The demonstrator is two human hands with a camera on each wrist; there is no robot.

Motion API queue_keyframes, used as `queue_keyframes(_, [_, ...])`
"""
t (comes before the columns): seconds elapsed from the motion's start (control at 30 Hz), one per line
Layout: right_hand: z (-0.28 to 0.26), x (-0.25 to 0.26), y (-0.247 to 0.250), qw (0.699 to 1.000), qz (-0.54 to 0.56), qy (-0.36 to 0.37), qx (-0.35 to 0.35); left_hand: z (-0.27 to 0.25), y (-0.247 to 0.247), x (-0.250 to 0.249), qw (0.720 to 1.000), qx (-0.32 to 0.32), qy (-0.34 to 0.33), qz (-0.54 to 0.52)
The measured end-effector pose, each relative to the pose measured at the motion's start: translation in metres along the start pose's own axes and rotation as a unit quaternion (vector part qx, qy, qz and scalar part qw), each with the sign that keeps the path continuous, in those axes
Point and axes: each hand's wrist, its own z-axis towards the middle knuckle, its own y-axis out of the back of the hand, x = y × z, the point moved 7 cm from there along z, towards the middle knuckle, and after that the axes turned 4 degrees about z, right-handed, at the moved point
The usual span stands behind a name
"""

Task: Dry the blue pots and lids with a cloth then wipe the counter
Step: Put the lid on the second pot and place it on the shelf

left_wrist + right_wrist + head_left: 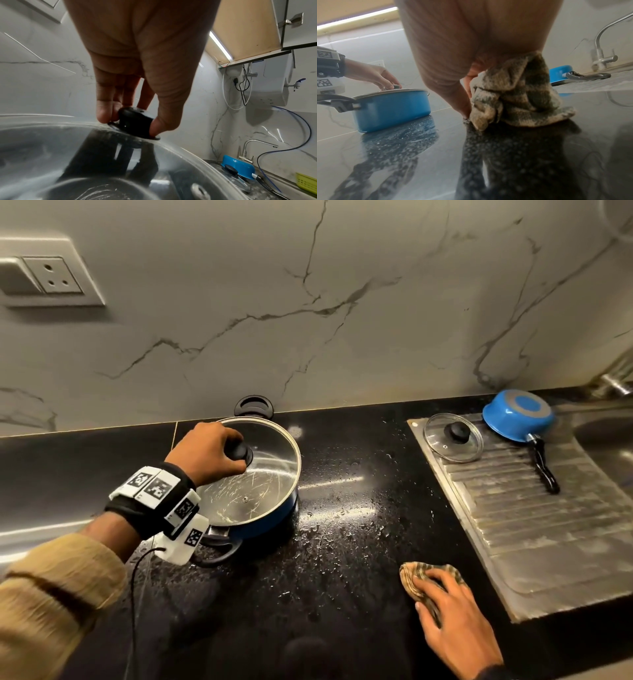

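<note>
A large blue pot (260, 527) stands on the black counter (342, 559) under a scratched glass lid (267, 484). My left hand (236, 455) pinches the lid's black knob (135, 121) from above with fingers and thumb. My right hand (442, 594) lies near the front edge, its fingers curled over a bunched brown checked cloth (419, 571) that it presses on the counter. A small blue saucepan (517, 416) lies upside down on the steel drainboard (548, 529), with a small glass lid (452, 438) beside it.
Water droplets cover the counter (399, 136) between the pot and the cloth. A sink (603, 433) and tap (604, 56) are at the far right. The marble wall behind holds a socket (51, 275). A green basket (307, 181) sits past the sink.
</note>
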Motion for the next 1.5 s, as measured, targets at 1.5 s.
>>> queue_keyframes(1.5, [0.322,0.331,0.016,0.887,0.28,0.25,0.269,-0.209,-0.078,0.021,0.861,-0.054,0.276,-0.424])
